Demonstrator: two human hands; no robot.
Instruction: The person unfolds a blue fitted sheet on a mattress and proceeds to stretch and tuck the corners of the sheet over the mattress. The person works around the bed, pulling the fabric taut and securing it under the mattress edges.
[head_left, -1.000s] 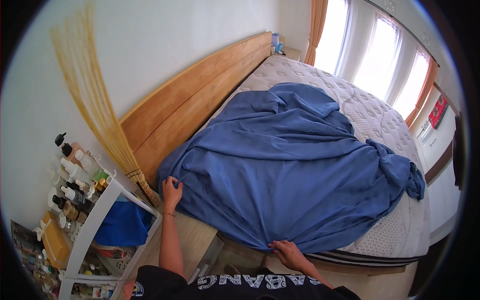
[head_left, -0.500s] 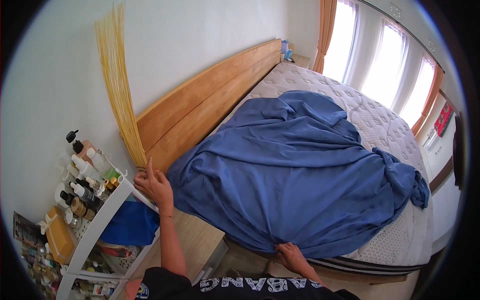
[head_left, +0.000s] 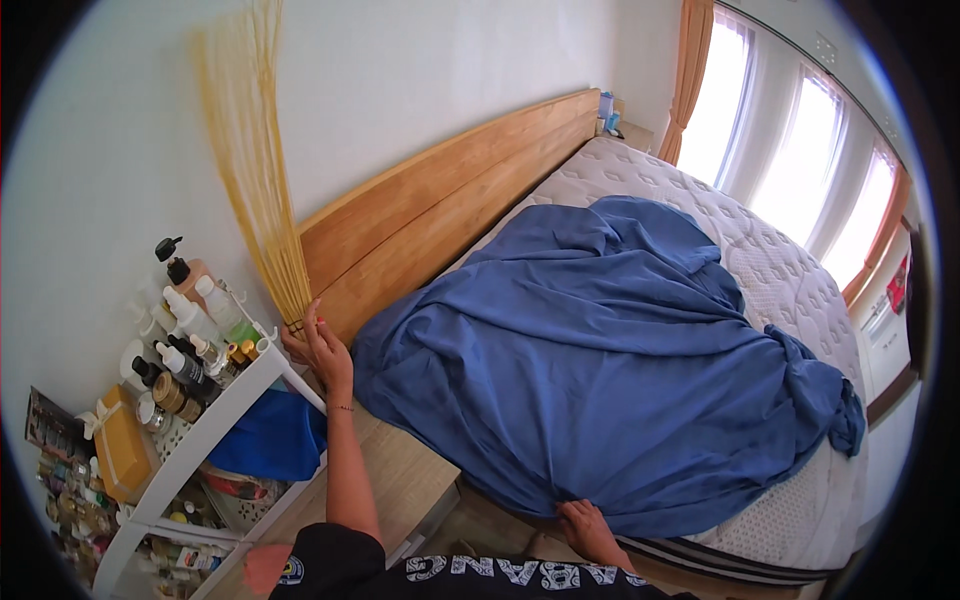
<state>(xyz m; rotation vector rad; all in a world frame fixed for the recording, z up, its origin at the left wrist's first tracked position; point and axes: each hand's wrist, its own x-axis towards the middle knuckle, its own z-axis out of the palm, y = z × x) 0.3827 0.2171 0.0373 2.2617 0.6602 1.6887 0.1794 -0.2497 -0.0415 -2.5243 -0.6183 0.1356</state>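
Observation:
My left hand [head_left: 320, 350] is closed around the bound lower part of a stick broom [head_left: 262, 200]. Its long yellow bristles point up along the wall, fanned out and blurred at the tips. A crumpled blue bed sheet [head_left: 570, 350] lies over the near part of the mattress [head_left: 775, 255]. At the sheet's near edge, my right hand [head_left: 592, 532] has its fingers curled on the cloth.
A wooden headboard [head_left: 450, 195] runs along the wall. On my left, a white shelf rack [head_left: 205, 440] holds bottles and jars, close beside my left forearm. Next to it stands a wooden-topped cabinet [head_left: 410, 470]. Curtained windows [head_left: 800, 150] are at the far right.
The view has shifted, so the bed and rack appear farther right. The broom's bristles have swayed and spread, and my left fingers have closed more around its binding. My right hand remains at the sheet's edge.

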